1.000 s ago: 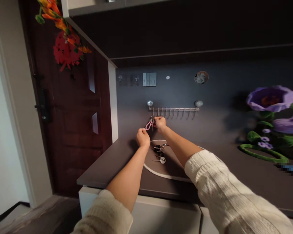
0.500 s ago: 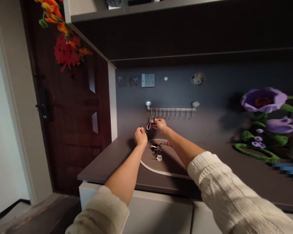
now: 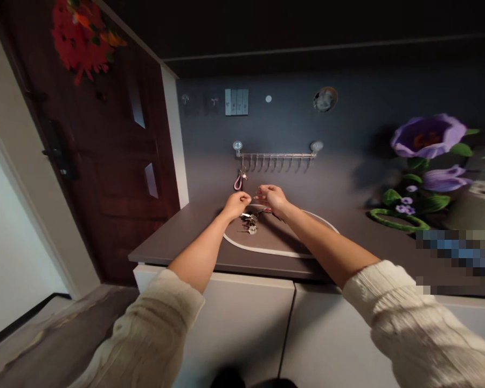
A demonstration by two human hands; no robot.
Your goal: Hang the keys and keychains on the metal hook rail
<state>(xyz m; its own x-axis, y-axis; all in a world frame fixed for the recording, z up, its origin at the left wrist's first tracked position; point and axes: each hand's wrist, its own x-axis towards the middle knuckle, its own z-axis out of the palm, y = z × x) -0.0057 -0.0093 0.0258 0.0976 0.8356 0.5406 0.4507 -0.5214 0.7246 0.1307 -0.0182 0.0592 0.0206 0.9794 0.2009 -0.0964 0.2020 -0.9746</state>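
Pink-looped keys [image 3: 243, 175] hang from hook rail [image 3: 277, 156], left end. Below rail: loose keys [image 3: 252, 229]; left hand [image 3: 237, 205], grip curled closed, contents unclear; right hand [image 3: 274, 198], grip parted.

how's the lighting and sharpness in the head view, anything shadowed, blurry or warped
Head view: dim, uneven light, the upper cabinet's underside nearly black; head view: shadow across the pale cabinet doors; head view: the small keys too soft for fine detail; head view: the red-brown door leans, likely lens distortion, and a pixelated patch hides detail at right.
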